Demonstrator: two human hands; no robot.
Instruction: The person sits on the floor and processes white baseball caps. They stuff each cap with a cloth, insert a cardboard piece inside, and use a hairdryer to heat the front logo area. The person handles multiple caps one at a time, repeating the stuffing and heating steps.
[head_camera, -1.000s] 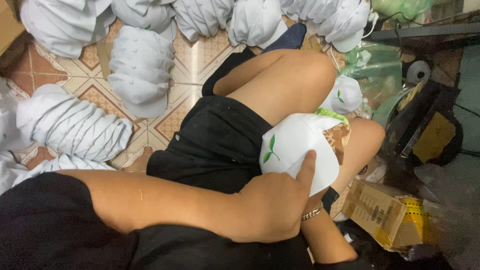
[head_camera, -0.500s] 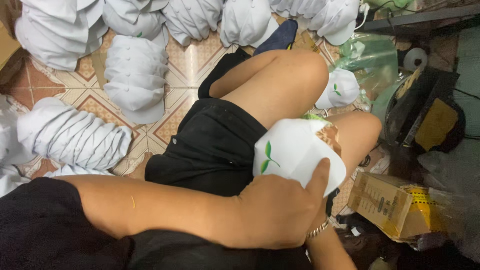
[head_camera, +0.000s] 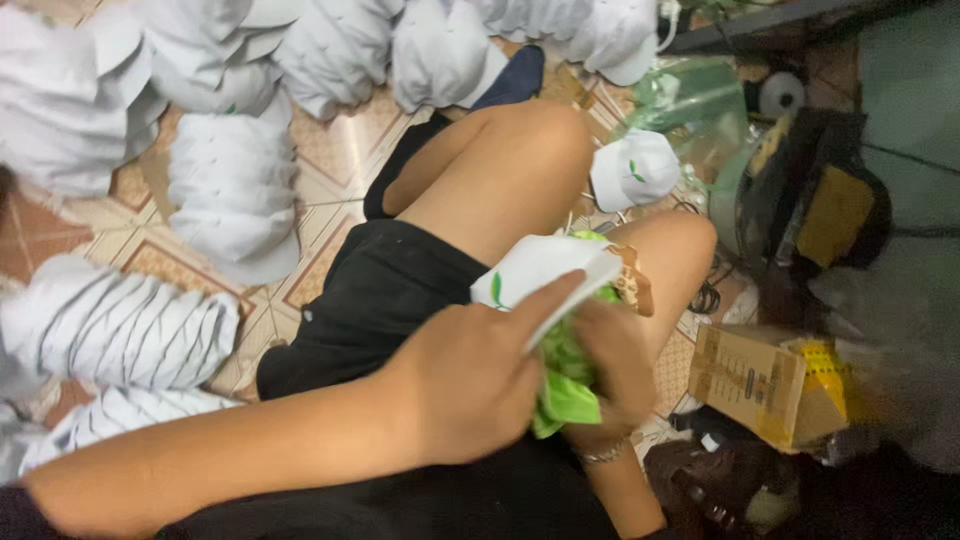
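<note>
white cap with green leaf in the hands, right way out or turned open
Turned open: the white cap with green leaf shows its bright green lining between both hands.

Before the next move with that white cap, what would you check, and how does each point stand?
1. Left hand grips the cap: ok.
2. Right hand supports it from below: ok.
3. Green lining tucked in: not ok, it hangs out.
4. Cap rests over the lap, off the floor: ok.
5. Stitching sound: cannot tell.
</note>
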